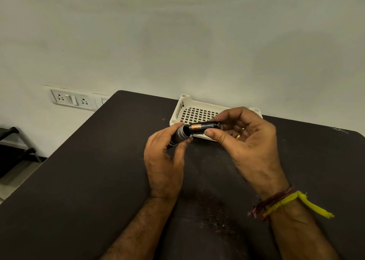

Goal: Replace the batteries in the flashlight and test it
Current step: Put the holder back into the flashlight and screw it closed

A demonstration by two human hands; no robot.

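The right hand (pixel 246 141) pinches a battery (pixel 204 126) between thumb and fingers, its copper end at the open mouth of the flashlight (pixel 180 134), which the left hand (pixel 164 159) grips above the dark table (pixel 79 180). A white basket (pixel 189 109) sits just beyond.

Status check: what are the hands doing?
Left hand grips flashlight. Right hand pinches battery at its open end. Nothing blocking.
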